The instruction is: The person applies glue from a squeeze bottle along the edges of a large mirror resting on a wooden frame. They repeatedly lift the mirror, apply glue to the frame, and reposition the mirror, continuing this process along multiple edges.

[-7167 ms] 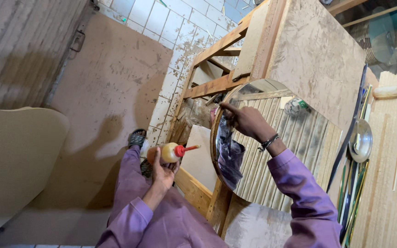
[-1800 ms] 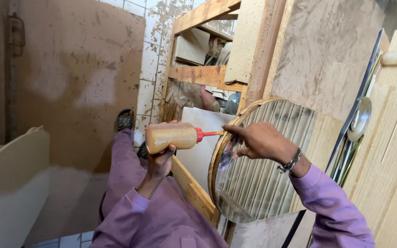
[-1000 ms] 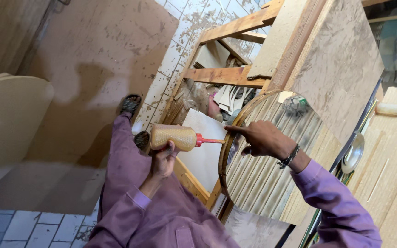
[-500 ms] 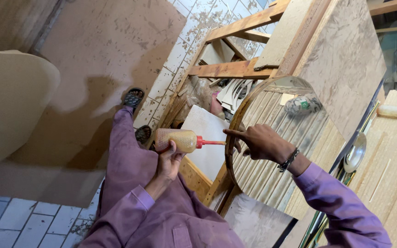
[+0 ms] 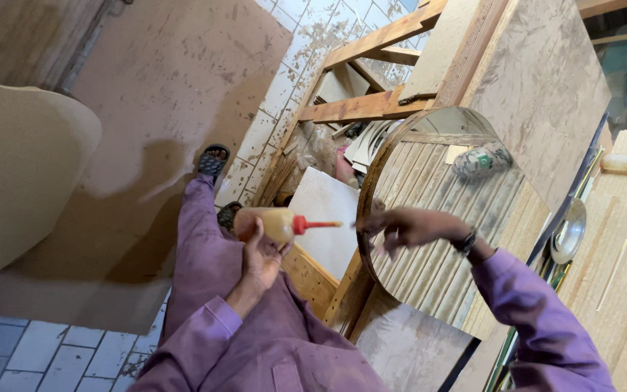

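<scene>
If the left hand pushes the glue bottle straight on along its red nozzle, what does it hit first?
Most likely the right hand, whose fingertips sit just ahead of the cream squeeze bottle held in the left hand, at the wooden rim of the round mirror. Depth is unclear, so it could reach the rim instead.

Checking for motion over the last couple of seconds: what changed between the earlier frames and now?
Little changed. The left hand still grips the glue bottle, red nozzle aimed at the round mirror's wooden rim, though the nozzle tip now sits slightly off it rather than at the fingers. The right hand stays on the rim's left edge. The second glue bottle has not moved.
</scene>
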